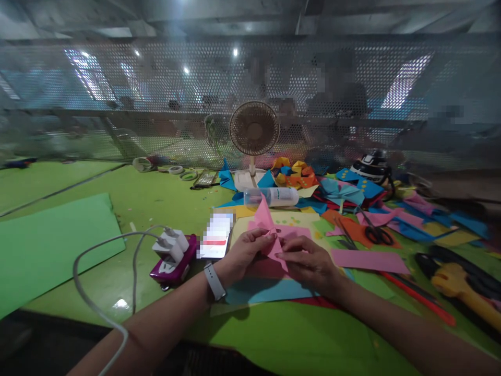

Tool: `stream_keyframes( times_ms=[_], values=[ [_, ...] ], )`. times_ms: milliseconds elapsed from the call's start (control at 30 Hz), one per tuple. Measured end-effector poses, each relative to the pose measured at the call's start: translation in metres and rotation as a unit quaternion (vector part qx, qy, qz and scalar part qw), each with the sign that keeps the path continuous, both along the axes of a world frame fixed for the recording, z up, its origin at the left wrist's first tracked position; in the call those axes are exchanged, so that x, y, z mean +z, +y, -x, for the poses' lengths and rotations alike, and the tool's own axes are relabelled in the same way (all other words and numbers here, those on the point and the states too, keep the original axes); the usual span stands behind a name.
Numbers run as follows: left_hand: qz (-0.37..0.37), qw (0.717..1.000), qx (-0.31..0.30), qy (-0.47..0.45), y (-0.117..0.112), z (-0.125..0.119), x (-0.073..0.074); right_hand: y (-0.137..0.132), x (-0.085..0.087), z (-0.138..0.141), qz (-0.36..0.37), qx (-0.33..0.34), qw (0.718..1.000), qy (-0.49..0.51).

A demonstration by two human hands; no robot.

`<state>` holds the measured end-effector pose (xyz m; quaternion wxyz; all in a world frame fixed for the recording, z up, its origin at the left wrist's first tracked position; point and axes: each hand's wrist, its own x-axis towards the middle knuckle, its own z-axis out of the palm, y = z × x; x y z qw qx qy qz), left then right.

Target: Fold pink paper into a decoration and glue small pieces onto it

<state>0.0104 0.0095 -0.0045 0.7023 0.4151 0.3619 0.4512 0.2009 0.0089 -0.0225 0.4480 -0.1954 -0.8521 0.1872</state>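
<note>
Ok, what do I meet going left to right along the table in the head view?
Large light-green paper sheet, glossy purple block, flat phone with lit white screen, left hand, folded pink paper held between both hands, right hand, black-handled scissors, yellow-and-black tool.

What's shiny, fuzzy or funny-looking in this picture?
In the head view, a white glare spot shines on the green table; in that same view, the phone shows blocky squares, the mesh panel behind looks hazy, the side edges look smeared, and the pink paper between the left hand and right hand looks clearer.
</note>
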Motion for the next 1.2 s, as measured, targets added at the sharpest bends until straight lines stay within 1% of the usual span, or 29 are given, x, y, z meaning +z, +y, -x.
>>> stream_keyframes(
  times_ms=[100, 200, 300, 400, 500, 600, 733, 900, 1000, 1067, 1200],
  values=[
    [-0.013, 1.0, 0.015, 0.008, 0.0, -0.001, 0.0, 0.003, -0.002, 0.003, 0.055, -0.008, 0.998, 0.033],
    [-0.02, 1.0, 0.02, 0.014, 0.001, -0.001, 0.0, 0.004, -0.002, 0.004, 0.087, -0.024, 0.995, 0.028],
    [-0.009, 1.0, 0.01, 0.011, 0.0, -0.001, 0.0, 0.003, -0.003, 0.003, 0.076, -0.029, 0.996, 0.022],
    [0.013, 1.0, -0.002, 0.009, -0.001, -0.002, 0.001, 0.001, -0.006, 0.003, 0.072, -0.031, 0.996, 0.038],
    [0.012, 1.0, -0.004, -0.002, -0.002, -0.003, 0.0, 0.0, -0.006, 0.006, 0.119, -0.055, 0.989, 0.073],
    [-0.011, 1.0, 0.002, -0.006, -0.003, -0.004, -0.001, 0.0, -0.004, 0.009, 0.169, -0.082, 0.979, 0.075],
    [-0.031, 0.999, 0.014, -0.002, -0.002, -0.005, -0.004, 0.005, -0.006, 0.008, 0.221, -0.08, 0.971, 0.053],
    [-0.032, 0.999, 0.005, 0.003, -0.002, -0.005, -0.005, 0.011, -0.014, 0.006, 0.243, -0.076, 0.966, 0.041],
    [-0.033, 0.999, 0.005, 0.0, -0.002, -0.005, -0.005, 0.012, -0.016, 0.007, 0.261, -0.063, 0.961, 0.06],
    [-0.02, 1.0, 0.007, -0.012, -0.002, -0.005, -0.005, 0.013, -0.017, 0.008, 0.274, -0.058, 0.956, 0.083],
    [0.015, 0.999, -0.003, -0.035, -0.003, -0.006, -0.005, 0.014, -0.017, 0.009, 0.301, -0.081, 0.943, 0.117]
  ],
)
